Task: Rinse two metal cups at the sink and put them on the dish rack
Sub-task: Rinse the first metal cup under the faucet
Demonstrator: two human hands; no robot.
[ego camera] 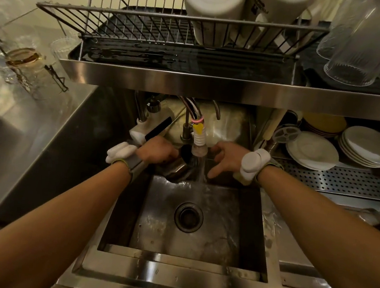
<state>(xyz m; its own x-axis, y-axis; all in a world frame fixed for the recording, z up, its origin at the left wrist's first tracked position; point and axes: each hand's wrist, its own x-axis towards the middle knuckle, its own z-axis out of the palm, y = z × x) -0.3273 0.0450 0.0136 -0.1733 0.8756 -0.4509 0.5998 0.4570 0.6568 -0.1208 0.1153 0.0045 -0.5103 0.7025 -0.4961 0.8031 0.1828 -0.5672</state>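
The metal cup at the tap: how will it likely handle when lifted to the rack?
Probably slippery: the metal cup is shiny and held at the running water. Likely rigid and light, since the left hand alone grips it, tilted. Its round body may roll if laid sideways.

1. We see one metal cup (177, 168), shiny steel, gripped in the left hand (157, 151). It is tilted with its dark mouth toward 1 o'clock, and it sits under the running water.
2. The sink (152, 224) is a wet steel basin, and the cup hangs over its 12 o'clock edge.
3. The wire dish rack (126, 25) stands on the shelf at 12 o'clock.
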